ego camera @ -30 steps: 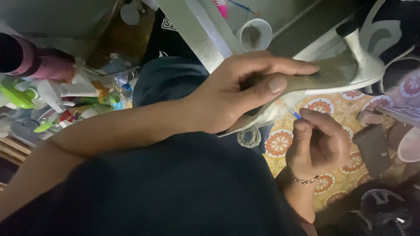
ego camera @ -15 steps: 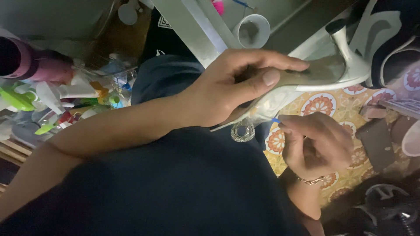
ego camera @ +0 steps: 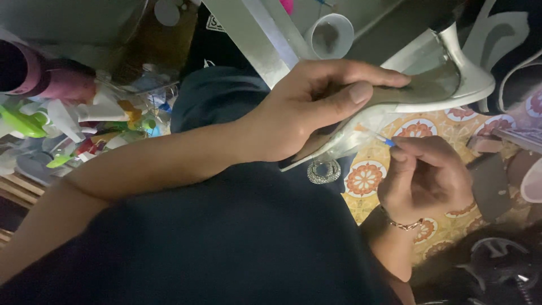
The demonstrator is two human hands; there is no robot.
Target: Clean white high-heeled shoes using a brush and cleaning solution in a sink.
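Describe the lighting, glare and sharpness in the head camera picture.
Head view: dim overall, the dark clothing nearly featureless in the foreground; the left hand and the clear high-heeled shoe are best lit, with pale sheen on the heel; the right hand is softer and shadowed; the clutter of bottles is blurred.

Shoe (ego camera: pixel 429 90) in left hand (ego camera: pixel 316 107), above right hand (ego camera: pixel 423 175) (w/ tool (ego camera: pixel 384 139)).

Single head view, looking steeply down, close over lap
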